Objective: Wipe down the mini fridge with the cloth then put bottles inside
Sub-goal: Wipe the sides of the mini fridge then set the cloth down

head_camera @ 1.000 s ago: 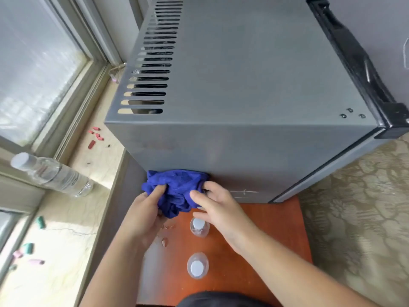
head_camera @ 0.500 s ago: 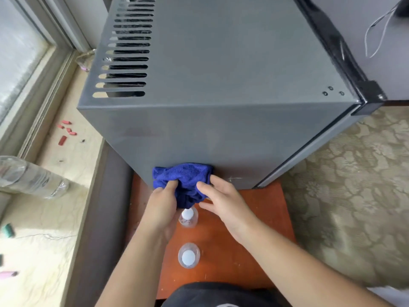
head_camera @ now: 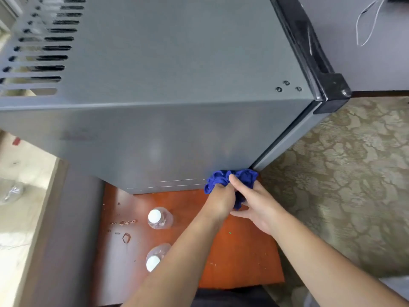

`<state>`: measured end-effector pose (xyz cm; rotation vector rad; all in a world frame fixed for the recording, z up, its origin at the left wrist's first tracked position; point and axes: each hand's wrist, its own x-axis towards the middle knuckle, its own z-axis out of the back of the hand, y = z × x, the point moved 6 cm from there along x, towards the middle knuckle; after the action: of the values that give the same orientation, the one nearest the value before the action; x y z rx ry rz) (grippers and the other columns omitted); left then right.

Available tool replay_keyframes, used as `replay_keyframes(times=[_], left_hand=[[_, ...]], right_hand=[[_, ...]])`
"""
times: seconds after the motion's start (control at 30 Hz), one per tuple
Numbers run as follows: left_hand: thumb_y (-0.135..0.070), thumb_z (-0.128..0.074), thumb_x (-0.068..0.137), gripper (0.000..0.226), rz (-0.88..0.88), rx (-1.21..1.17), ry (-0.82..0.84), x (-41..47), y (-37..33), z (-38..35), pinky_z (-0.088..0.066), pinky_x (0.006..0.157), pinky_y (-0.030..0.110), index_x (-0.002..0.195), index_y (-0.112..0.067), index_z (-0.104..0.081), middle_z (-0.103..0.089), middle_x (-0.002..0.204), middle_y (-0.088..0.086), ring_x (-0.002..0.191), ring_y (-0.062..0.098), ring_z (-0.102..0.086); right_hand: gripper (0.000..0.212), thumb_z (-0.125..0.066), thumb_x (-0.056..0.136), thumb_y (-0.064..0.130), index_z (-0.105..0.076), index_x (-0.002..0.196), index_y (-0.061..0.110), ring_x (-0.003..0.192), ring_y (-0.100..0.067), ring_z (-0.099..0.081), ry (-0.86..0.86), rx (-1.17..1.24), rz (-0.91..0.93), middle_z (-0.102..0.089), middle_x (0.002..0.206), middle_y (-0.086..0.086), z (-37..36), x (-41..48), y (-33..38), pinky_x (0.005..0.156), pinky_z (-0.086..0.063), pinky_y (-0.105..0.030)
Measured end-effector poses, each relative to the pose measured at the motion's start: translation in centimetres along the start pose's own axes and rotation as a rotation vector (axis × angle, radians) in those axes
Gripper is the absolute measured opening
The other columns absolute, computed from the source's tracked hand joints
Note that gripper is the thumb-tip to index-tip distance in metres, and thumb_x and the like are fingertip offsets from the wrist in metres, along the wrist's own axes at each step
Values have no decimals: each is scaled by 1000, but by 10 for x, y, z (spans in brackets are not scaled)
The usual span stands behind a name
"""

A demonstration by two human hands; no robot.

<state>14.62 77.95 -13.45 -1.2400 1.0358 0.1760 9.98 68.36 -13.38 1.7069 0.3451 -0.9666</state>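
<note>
Currently logged:
- blue cloth: bunched, pressed vs. lower side panel of mini fridge, at corner by door edge; both hands on it.
- left hand: fingers curled round cloth's near side.
- right hand: touching left hand; index finger over cloth, thumb under, pinching it.
- water bottle: white cap, upright on counter, left of left hand.
- 2nd water bottle: same type, just left of left forearm, closer to the person.
- patterned carpet: right of right hand.
</note>
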Motion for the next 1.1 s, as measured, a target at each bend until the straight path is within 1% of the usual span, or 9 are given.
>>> replay_keyframes(times=[0.07, 0.1, 0.23, 0.37, 0.5, 0.67, 0.87, 1.03, 1.1], left_hand=[[-18, -51, 95, 17, -81, 169, 22, -10, -6, 4, -43, 55, 14, 82, -13, -60, -61, 70, -6, 57, 2, -56], [-18, -52, 95, 11, -111, 270, 24, -16, -7, 8, -40, 52, 16, 85, -17, -57, -57, 71, -8, 55, 2, -51], [-37, -54, 94, 19, -267, 540, 10, -43, -6, 35, -51, 76, 32, 108, -27, -62, -63, 87, -15, 73, 8, -55], [-40, -64, 91, 33, -409, 783, -361, -67, 0, 111, -45, 95, 29, 124, -38, -65, -62, 125, -17, 108, 14, -54], [-38, -72, 85, 44, -236, 1056, -396, -65, 38, 165, -44, 98, 34, 127, -43, -60, -52, 132, -10, 119, 25, -47], [-17, -74, 83, 39, -318, 987, -395, -64, 57, 182, -45, 86, 26, 116, -36, -66, -60, 116, -7, 104, 21, -59], [-15, -76, 82, 41, -332, 938, -437, -81, 73, 215, -45, 74, 18, 117, -34, -68, -53, 104, -10, 84, 12, -59], [-14, -76, 81, 42, -285, 870, -440, -100, 98, 246, -39, 69, 9, 115, -38, -67, -48, 99, -16, 78, 2, -55], [-11, -77, 79, 46, -298, 837, -418, -107, 104, 250, -40, 70, 5, 111, -43, -65, -46, 98, -22, 86, -9, -56]], right_hand=[[54, -86, 80, 40, -64, 128, 29, 113, -20, -73, -11, 56, 16, -78, 120, 2, -4, 10, -1, 91, -61, -47], [41, -83, 86, 28, -68, 125, 25, 108, -21, -75, -50, 97, 23, -80, 116, -3, -3, 14, -2, 90, -61, -45], [23, -74, 92, 10, -73, 114, 5, 91, -28, -77, -131, 242, -15, -81, 103, -14, -5, 27, -11, 93, -58, -47], [34, -77, 90, 11, -71, 123, 6, 108, -29, -76, -180, 301, -33, -79, 115, -14, -5, 34, -21, 100, -57, -51], [36, -77, 90, 9, -69, 125, 2, 116, -34, -72, -235, 335, -44, -75, 123, -20, -14, 41, -28, 100, -57, -53], [38, -77, 89, 8, -67, 125, 1, 116, -34, -72, -259, 382, -110, -72, 126, -21, -47, 55, -45, 96, -59, -52], [43, -80, 87, 9, -66, 127, 5, 109, -30, -74, -154, 400, -194, -74, 123, -18, -131, 73, -69, 82, -64, -47], [46, -78, 87, 8, -62, 131, 6, 95, -29, -73, -28, 372, -271, -73, 124, -19, -217, 80, -84, 61, -64, -37], [44, -76, 89, 8, -63, 132, 7, 92, -28, -72, 36, 370, -287, -73, 126, -19, -250, 80, -86, 59, -63, -34]])
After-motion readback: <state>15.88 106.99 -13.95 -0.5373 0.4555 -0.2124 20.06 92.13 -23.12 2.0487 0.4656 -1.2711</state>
